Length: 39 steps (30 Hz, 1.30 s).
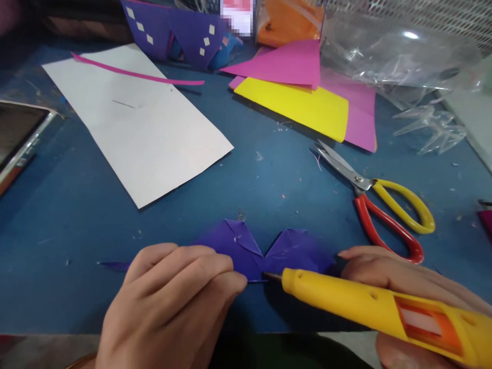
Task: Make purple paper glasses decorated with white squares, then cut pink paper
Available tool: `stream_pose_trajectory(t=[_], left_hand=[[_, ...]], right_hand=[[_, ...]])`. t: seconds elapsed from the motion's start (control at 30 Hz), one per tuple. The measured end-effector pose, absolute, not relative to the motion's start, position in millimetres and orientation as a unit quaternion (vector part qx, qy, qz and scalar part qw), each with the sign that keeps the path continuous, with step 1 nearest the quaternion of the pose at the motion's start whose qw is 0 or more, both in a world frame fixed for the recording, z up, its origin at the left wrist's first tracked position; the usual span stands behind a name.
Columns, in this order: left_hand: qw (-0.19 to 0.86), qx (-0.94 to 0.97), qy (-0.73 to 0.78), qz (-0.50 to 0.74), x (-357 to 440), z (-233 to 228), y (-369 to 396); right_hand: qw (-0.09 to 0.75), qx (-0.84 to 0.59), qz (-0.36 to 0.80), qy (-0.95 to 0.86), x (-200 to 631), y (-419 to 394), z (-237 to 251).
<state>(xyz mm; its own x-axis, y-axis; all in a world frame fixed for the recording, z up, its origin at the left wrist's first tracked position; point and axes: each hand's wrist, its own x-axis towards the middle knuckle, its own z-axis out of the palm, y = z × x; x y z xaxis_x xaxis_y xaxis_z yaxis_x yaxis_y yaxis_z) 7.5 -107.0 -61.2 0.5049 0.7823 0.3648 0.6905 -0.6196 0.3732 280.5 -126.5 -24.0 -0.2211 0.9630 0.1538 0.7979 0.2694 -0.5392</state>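
Note:
A folded purple paper piece (246, 251), with two peaks and a notch between them, lies near the front edge of the table. My left hand (177, 297) is closed on its left part, fingers pressed together at the lower edge. My right hand (415, 292) is wrapped round a yellow hot glue gun (338, 297). The dark nozzle points left, at the paper's lower edge just below the notch; whether it touches I cannot tell. A thin purple tip sticks out left of my left hand. Right of the paper lie scissors (358, 180) with one yellow and one red handle.
A white sheet (154, 138) carries a pink strip (138, 74). Behind stand a purple paper piece with white squares (149, 28), pink paper (284, 64) and folded yellow paper (295, 105). Clear plastic wrapping (388, 51) lies back right; a phone-like device (23, 133) is at left.

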Motion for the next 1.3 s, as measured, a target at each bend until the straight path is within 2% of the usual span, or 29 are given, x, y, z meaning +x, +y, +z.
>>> stream_pose_trajectory(t=[0.1, 0.37, 1.0, 1.2, 1.3], left_hand=[[0.092, 0.860, 0.428, 0.262, 6.0, -64.7, -110.3], [0.089, 0.857, 0.431, 0.269, 5.9, -65.7, -110.2], [0.086, 0.853, 0.436, 0.273, 5.1, -66.8, -111.9], [0.082, 0.856, 0.432, 0.271, 7.8, -64.2, -110.1], [0.089, 0.854, 0.435, 0.271, 7.8, -63.5, -109.6]], right_hand=[[0.210, -0.522, 0.196, -0.803, 278.6, -122.4, -19.5], [0.215, -0.567, 0.289, -0.741, 270.7, -124.1, -17.6], [0.171, -0.530, 0.213, -0.803, 277.5, -118.1, -10.8], [0.192, -0.505, 0.183, -0.821, 280.2, -116.4, -11.1], [0.187, -0.540, 0.198, -0.796, 276.4, -117.0, -7.9]])
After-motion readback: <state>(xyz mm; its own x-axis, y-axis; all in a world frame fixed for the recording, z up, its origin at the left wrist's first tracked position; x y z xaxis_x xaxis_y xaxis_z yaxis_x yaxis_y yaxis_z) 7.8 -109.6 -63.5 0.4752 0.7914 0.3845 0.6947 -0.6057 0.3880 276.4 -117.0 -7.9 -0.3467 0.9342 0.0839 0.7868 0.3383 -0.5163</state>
